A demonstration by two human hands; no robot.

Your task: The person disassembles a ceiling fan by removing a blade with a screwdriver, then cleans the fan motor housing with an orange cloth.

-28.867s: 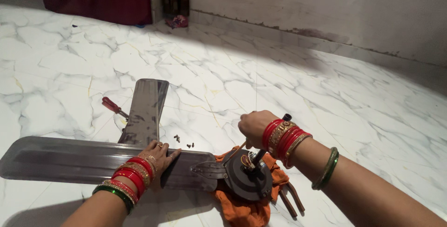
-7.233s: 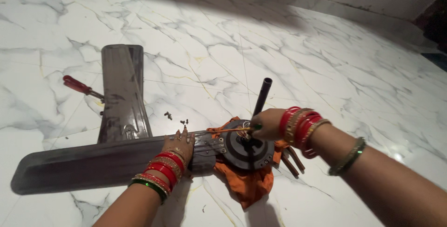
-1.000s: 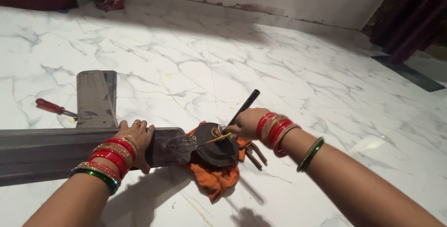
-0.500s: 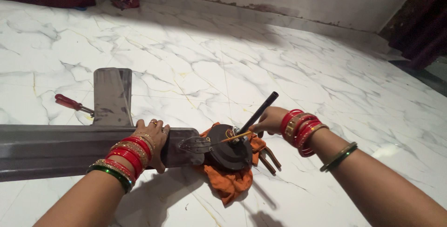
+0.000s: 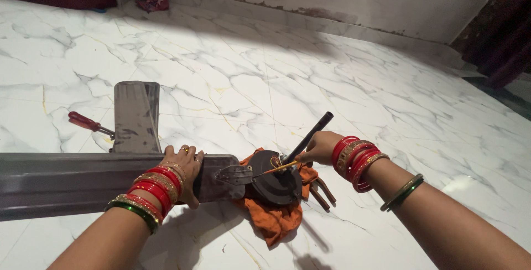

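In the head view, a dark round fan motor (image 5: 275, 177) is seen lying on an orange cloth (image 5: 276, 220) on the white marble floor (image 5: 310, 82). The left hand (image 5: 185, 169) is laid flat, fingers released, on a long grey fan blade (image 5: 66, 184) joined to the motor. The black rod (image 5: 310, 135) standing up from the motor is grasped by the fingers of the right hand (image 5: 321, 147). A second blade (image 5: 134, 116) is seen behind, with a red-handled screwdriver (image 5: 88, 123) beside it. Brown pliers handles (image 5: 322, 192) are seen just beside the cloth.
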